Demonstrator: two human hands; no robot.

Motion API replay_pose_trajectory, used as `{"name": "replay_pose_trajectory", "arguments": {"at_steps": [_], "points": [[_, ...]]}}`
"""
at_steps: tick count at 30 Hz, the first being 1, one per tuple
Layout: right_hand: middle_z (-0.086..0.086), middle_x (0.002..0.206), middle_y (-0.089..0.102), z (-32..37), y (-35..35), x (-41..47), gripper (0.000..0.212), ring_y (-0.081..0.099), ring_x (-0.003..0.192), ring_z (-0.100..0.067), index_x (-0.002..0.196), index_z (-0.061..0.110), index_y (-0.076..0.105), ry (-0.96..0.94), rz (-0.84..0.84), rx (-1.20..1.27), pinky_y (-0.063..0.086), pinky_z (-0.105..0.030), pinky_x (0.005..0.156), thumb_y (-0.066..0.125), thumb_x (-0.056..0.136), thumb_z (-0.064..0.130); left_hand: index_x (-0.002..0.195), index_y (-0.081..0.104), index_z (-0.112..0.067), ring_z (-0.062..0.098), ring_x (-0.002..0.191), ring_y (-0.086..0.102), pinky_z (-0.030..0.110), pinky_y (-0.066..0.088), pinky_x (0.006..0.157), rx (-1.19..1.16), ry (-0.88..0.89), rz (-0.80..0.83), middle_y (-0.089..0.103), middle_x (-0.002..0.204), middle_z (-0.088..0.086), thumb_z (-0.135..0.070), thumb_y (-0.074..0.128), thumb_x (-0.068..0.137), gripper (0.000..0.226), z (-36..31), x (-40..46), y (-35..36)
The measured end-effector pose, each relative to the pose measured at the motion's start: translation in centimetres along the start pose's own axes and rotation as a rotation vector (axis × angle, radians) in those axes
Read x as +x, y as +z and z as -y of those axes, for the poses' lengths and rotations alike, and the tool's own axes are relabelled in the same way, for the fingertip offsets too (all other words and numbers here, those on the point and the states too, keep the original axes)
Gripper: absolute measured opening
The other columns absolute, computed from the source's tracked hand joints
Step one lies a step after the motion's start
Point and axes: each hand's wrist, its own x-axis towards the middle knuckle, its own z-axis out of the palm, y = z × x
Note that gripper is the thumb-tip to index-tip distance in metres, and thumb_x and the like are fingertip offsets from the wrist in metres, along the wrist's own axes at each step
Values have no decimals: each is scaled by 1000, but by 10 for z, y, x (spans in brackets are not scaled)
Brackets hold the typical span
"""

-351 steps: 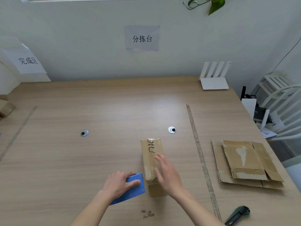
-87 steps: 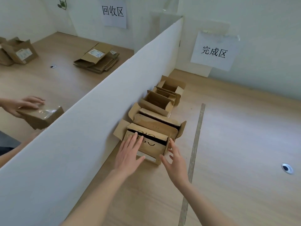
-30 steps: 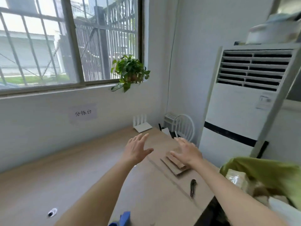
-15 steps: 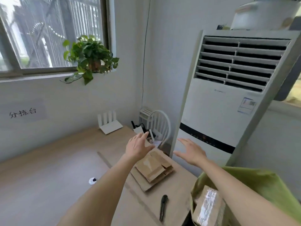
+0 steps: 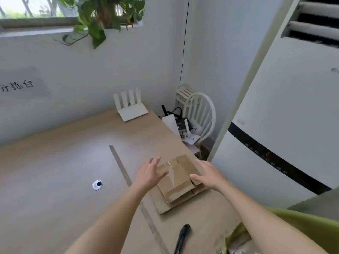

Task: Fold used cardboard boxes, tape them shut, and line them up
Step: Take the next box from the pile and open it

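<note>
Cardboard, brown and flattened, lies in one stack (image 5: 176,186) near the right edge of the wooden table (image 5: 55,180); at least three sheets show, the widest at the bottom and a smaller folded piece with a pale glossy streak of tape on top; the exact count of layers cannot be told. The stack's long axis runs from the near left toward the far right, slanted against the table edge, and it lies just right of one grey tape strip (image 5: 126,178) stuck across the tabletop.

Two hands reach over it; the left hand (image 5: 149,174) hovers at the stack's left side with fingers straight and spread, and whether it touches the cardboard cannot be told; the right hand (image 5: 209,175) is over the right side, fingers extended and spread, thumb toward the top sheet, gripping nothing.

One dark utility knife (image 5: 182,237) lies nearer the viewer, apart from the stack; one round cable grommet (image 5: 97,185) sits to the left of the strip; one white router (image 5: 131,106) with four upright antennas stands at the far edge by the wall.

A green bag (image 5: 302,230) at the lower right is open; something wrapped in clear film shows inside, too blurred to name.
</note>
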Motion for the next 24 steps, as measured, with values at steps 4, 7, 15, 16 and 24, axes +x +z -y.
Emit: {"name": "replay_pose_trajectory", "arguments": {"at_steps": [4, 7, 15, 16, 24], "points": [[12, 164, 25, -35, 34, 70, 87, 34, 147, -19, 158, 40, 21, 24, 104, -6, 42, -50, 110, 57, 85, 73, 158, 20, -32, 26, 137, 44, 40, 43, 105, -40, -137, 76, 33, 157, 5, -67, 50, 92, 80, 20, 38, 61], [9, 165, 24, -56, 64, 113, 92, 34, 147, -21, 158, 42, 18, 57, 170, 18, 42, -52, 110, 57, 82, 76, 158, 16, -34, 26, 139, 42, 41, 44, 106, -125, -242, 124, 33, 158, 5, -69, 53, 89, 86, 34, 55, 102], [1, 168, 13, -81, 118, 183, 120, 24, 152, -28, 158, 45, 1, 144, 243, 176, 35, -58, 114, 64, 65, 86, 159, 14, -32, 23, 139, 41, 36, 38, 110, -521, -475, 55, 38, 153, 5, -51, 74, 83, 98, 49, 84, 176], [0, 168, 12, -82, 123, 187, 125, 22, 152, -28, 157, 47, -1, 154, 250, 210, 34, -59, 115, 63, 59, 90, 159, 17, -29, 22, 139, 41, 35, 36, 110, -548, -490, 41, 40, 152, 5, -47, 75, 83, 97, 49, 85, 182], [-2, 160, 23, -60, 119, 166, 117, 37, 143, -26, 155, 53, 3, 132, 174, 343, 38, -48, 112, 71, 64, 82, 157, 24, -30, 14, 141, 35, 22, 27, 107, -724, -485, -137, 39, 151, -2, -30, 81, 80, 96, 39, 79, 172]]}}
